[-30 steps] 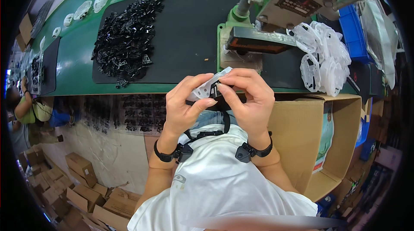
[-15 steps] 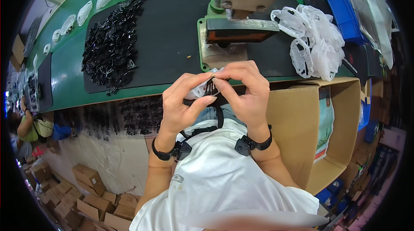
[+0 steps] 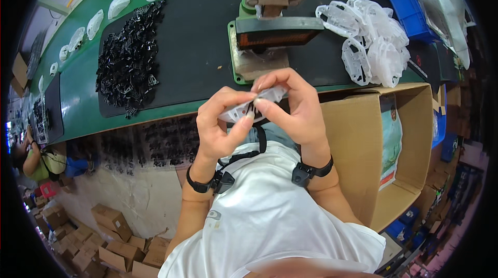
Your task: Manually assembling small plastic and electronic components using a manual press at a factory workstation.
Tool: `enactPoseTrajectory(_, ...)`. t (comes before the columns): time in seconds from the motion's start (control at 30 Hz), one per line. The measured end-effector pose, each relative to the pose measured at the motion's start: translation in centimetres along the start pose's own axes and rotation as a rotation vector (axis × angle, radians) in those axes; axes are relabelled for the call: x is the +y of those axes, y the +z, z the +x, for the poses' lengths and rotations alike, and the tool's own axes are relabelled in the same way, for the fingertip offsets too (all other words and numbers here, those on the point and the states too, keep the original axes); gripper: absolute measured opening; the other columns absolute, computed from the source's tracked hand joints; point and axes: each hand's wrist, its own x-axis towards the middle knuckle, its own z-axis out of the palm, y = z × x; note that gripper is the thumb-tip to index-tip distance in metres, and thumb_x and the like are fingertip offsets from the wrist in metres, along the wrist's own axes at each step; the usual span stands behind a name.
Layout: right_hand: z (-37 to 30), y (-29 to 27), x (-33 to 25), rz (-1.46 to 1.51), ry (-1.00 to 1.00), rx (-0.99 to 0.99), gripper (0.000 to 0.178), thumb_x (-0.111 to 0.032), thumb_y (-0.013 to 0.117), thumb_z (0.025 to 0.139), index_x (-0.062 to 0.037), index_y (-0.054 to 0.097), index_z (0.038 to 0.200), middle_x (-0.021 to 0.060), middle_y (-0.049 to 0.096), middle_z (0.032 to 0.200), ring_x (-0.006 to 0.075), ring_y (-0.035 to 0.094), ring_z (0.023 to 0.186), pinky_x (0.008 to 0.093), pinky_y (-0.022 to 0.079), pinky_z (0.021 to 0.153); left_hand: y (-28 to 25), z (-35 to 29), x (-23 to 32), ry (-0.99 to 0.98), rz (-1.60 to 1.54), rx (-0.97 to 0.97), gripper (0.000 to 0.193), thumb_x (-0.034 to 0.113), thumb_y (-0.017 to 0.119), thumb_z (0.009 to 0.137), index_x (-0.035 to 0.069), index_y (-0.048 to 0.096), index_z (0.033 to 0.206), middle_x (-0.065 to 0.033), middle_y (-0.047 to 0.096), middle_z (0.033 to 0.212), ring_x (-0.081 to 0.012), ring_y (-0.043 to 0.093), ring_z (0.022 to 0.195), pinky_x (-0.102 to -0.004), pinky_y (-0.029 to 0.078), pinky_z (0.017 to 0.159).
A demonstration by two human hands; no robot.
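Observation:
Close to my body, at the bench's front edge, I hold a translucent white plastic shell [image 3: 231,115] between both hands. My left hand [image 3: 213,125] is closed on the shell's left end with thumb and fingers. On the other side my right hand [image 3: 301,107] pinches it, its thumb pressed near the middle and its fingers along the far rim. A small black plastic clip [image 3: 250,108] shows between the two thumbs, against the shell. My fingertips partly hide it, so how it sits in the shell cannot be made out.
A bench press [image 3: 280,31] stands just beyond my hands. Black clips [image 3: 127,65] are heaped at left, white shells [image 3: 381,39] at right, and more shells [image 3: 120,4] line the far left. An open cardboard box [image 3: 350,153] adjoins the bench. Another person [image 3: 39,161] sits far left.
The shell has turned so more of it shows between my hands. My right thumb has come down over the black clip, which is now more covered. The whole view has shifted slightly.

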Motion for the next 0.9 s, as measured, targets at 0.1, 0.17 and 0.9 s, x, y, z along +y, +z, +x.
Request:
enactPoseTrajectory(0.1,0.6,-1.4,0.2,0.02,0.091,-0.135,0.024,-0.007,0.074,0.078,-0.0025,0.062,0.098,0.0024,0.064,0.092,0.0093,0.058,0.089,0.0259,0.045,0.082,0.2,0.9,-0.1,0.167,0.131,-0.06,0.031,0.002,0.066,0.073,-0.003,0.066,0.103,-0.0109,0.065,0.088,-0.0154,0.059,0.075,-0.0254,0.046,0.066)
enactPoseTrajectory(0.17,0.6,-1.5,0.2,0.08,0.107,-0.134,0.022,-0.006,0.074,0.078,-0.0032,0.061,0.096,0.0012,0.063,0.091,0.0089,0.057,0.088,0.0246,0.044,0.081,0.3,1.2,0.2,0.185,0.191,-0.1,0.027,0.002,0.066,0.07,-0.003,0.066,0.097,-0.0117,0.065,0.087,-0.0182,0.06,0.074,-0.0275,0.048,0.067)
enactPoseTrajectory(0.9,5.8,-2.0,-1.9,-0.921,-0.565,0.372,0.03,-0.016,0.073,0.077,-0.0052,0.067,0.104,0.01,0.064,0.108,0.0312,0.056,0.103,0.0397,0.044,0.088,1.1,9.0,-1.8,0.337,0.449,0.095,0.04,0.014,0.082,0.073,0.0,0.064,0.106,-0.0141,0.058,0.124,-0.0286,0.059,0.11,-0.0377,0.048,0.093)
